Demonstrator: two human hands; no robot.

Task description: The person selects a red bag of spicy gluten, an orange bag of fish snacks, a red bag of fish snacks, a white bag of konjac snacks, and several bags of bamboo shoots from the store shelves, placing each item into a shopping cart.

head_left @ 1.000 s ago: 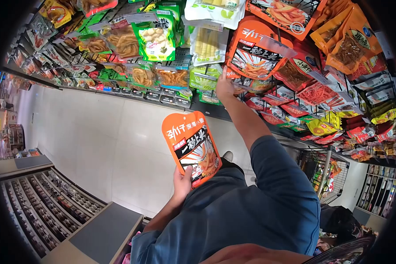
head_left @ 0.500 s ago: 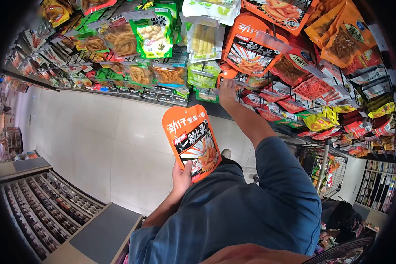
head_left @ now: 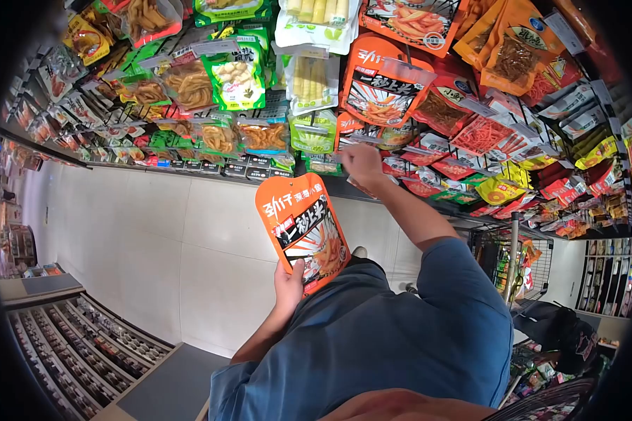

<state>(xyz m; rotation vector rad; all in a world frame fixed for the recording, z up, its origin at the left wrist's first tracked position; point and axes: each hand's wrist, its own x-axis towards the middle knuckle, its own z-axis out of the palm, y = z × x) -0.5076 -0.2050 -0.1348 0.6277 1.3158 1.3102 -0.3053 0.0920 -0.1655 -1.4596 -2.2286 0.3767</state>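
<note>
My left hand (head_left: 288,282) grips an orange snack packet (head_left: 303,231) by its lower left edge, thumb on the printed front. The packet has a rounded top with a hang hole and is tilted in front of my body. My right hand (head_left: 363,167) is out at the lower part of the hanging rack, its fingers curled and partly hidden, so what they hold does not show. Just above it hangs a matching orange packet (head_left: 386,84), with more orange packaging (head_left: 350,128) below that one.
Rows of hanging snack bags, including a green-edged bag (head_left: 236,74) and a bamboo-shoot-like pack (head_left: 312,83), fill the rack. At right stands a wire cart (head_left: 534,263). A slotted display shelf (head_left: 84,351) is at lower left, beside the tiled floor (head_left: 147,245).
My right hand has drawn back slightly from the hanging packets, and its fingers have curled. The view has shifted a little. My left hand keeps its grip on the packet.
</note>
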